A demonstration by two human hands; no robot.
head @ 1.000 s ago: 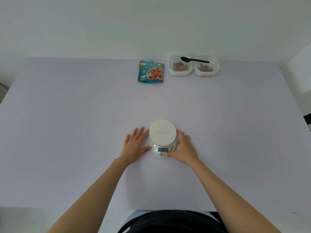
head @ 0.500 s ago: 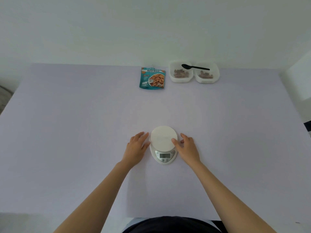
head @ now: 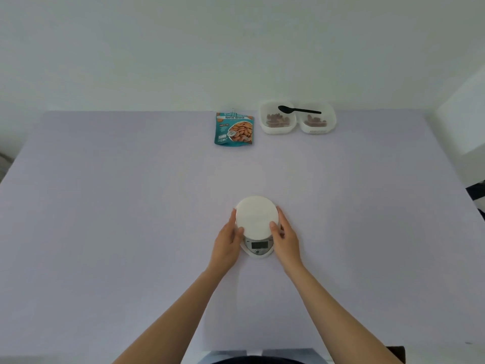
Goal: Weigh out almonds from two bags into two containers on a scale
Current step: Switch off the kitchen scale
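Positioning looks to be the step in hand. On the wide lilac table the white round digital scale sits near and central. The left hand and right hand clasp its sides, fingers together. A second ago the left lay flat, fingers spread. Next, probably, a white plastic container comes over from the far edge, by the teal almond bag.

left hand, right hand hold scale sides; almond bag, containers, spoon beyond.

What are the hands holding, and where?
The left hand and right hand grip the white round kitchen scale by its opposite sides, thumbs at the platform's rim.
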